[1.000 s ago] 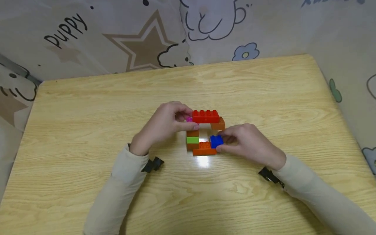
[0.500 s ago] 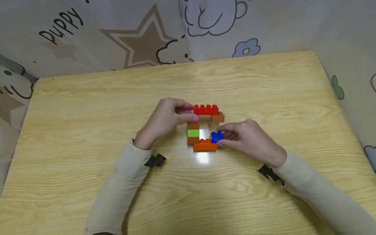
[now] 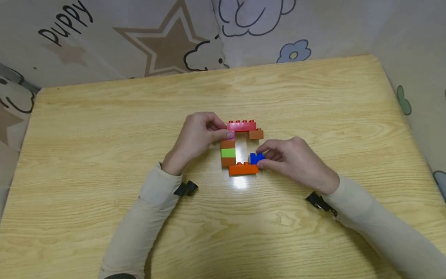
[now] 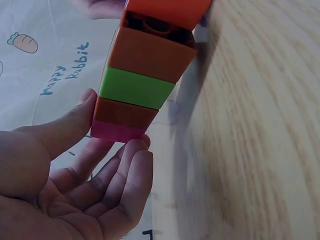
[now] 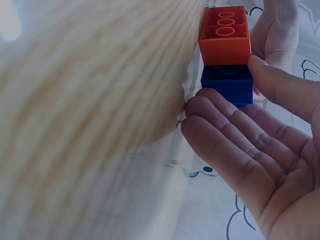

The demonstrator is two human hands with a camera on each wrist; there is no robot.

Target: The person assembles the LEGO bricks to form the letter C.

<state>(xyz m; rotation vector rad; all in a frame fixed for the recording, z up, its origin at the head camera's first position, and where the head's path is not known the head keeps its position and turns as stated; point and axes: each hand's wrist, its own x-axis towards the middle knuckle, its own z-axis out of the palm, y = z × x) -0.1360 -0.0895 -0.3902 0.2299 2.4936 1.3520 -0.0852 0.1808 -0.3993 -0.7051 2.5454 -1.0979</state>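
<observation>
Joined toy building bricks form a frame with a gap on its right side. My left hand [image 3: 195, 133] pinches the pink brick [image 4: 117, 131], which tops a column with a green brick [image 3: 228, 153] between two brown ones. A red brick [image 3: 241, 126] spans the top, with a brown brick [image 3: 256, 134] under its right end. At the bottom an orange brick [image 3: 243, 169] juts right from the column. My right hand [image 3: 294, 164] pinches a blue brick [image 5: 227, 85] on the orange brick's right end. The orange brick's hollow underside shows in the right wrist view, so the frame is off the table.
The wooden table [image 3: 104, 128] stretches around both hands. Behind it stands a wall covering [image 3: 251, 46] printed with cartoons. Each wrist carries a small black device [image 3: 186, 188] on the sleeve cuff.
The brick frame has tipped, so the red and blue bricks show more front and less studded top. Both hands keep their holds. The head view has shifted slightly downward.
</observation>
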